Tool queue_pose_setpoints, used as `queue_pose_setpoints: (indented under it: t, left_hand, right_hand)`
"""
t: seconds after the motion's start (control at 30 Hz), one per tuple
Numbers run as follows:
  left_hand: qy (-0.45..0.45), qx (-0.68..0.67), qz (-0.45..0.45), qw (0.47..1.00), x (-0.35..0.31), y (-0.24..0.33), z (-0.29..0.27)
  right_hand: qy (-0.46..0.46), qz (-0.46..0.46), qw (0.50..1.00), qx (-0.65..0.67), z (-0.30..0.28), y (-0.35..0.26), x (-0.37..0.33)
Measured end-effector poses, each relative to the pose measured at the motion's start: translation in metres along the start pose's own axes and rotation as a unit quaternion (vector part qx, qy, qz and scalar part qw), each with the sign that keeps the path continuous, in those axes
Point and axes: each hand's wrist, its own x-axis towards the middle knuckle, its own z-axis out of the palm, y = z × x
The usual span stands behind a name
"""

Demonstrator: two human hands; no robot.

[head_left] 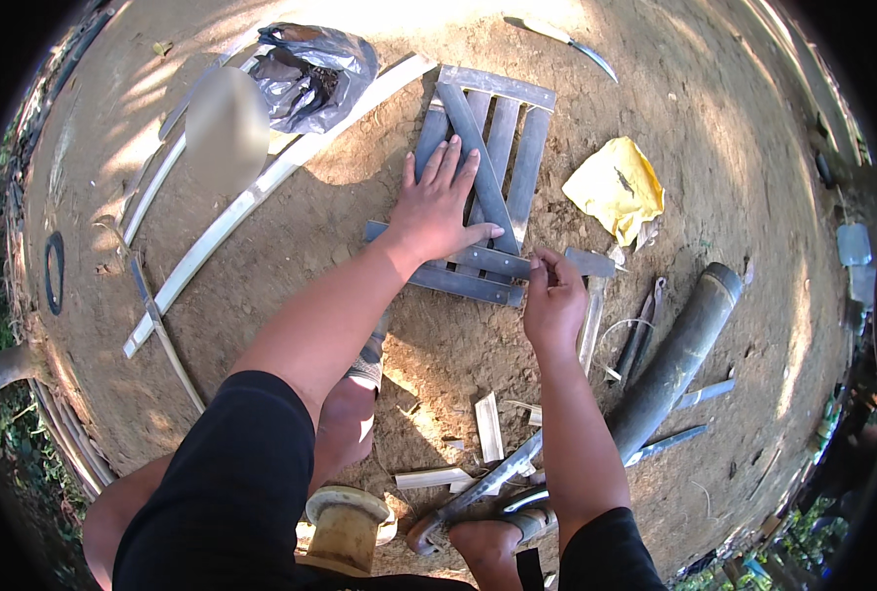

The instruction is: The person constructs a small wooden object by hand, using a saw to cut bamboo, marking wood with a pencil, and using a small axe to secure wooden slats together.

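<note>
A small panel of dark split-bamboo slats (502, 138) lies on the ground ahead of me, with a diagonal slat (480, 163) across it. My left hand (438, 202) rests palm down on the panel's left side, fingers spread, the thumb reaching the lower end of the diagonal piece. A bamboo crosspiece (492, 260) with small holes or nail heads runs across the near end, just above the bottom slat (463, 283). My right hand (554, 295) pinches at the crosspiece's right end; anything smaller between the fingertips is hidden. A hammer (590, 262) lies right beside that hand.
A yellow cloth or bag (617, 187) lies right, a curved knife (566, 41) beyond. Pliers (641, 330) and a thick bamboo pole (680, 345) are near right. Long split strips (251, 197) and a black plastic bag (332, 69) lie left. Offcuts (487, 428) lie near my feet.
</note>
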Motion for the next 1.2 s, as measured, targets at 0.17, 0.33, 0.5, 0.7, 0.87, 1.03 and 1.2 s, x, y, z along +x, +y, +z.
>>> queue_pose_setpoints:
  t: [0.17, 0.33, 0.5, 0.7, 0.87, 1.03, 1.2]
  left_hand:
    - [-0.008, -0.007, -0.022, 1.000, -0.003, -0.007, -0.002]
    - [-0.015, -0.007, -0.027, 0.999, -0.002, -0.008, -0.001]
    - [-0.015, -0.014, -0.025, 0.999, -0.002, -0.004, 0.001]
    - [-0.025, -0.012, -0.022, 0.999, -0.003, -0.005, -0.002]
    - [-0.034, -0.007, -0.019, 0.999, -0.001, -0.004, -0.008]
    - [-0.045, -0.005, -0.019, 0.999, -0.003, -0.003, -0.011]
    - [-0.056, -0.012, -0.018, 0.998, -0.005, -0.003, -0.014]
  right_hand:
    - [0.006, 0.065, 0.998, 0.021, -0.004, 0.006, -0.007]
    - [-0.014, 0.044, 0.999, 0.007, 0.000, 0.010, -0.017]
    - [-0.051, 0.002, 0.993, -0.106, 0.007, 0.004, -0.013]
    - [-0.110, -0.004, 0.974, -0.200, 0.011, -0.009, -0.013]
    - [-0.110, -0.008, 0.972, -0.207, 0.008, -0.012, -0.017]
    - [-0.127, -0.006, 0.969, -0.212, 0.006, -0.010, -0.024]
    - [-0.151, 0.001, 0.961, -0.233, 0.003, -0.014, -0.030]
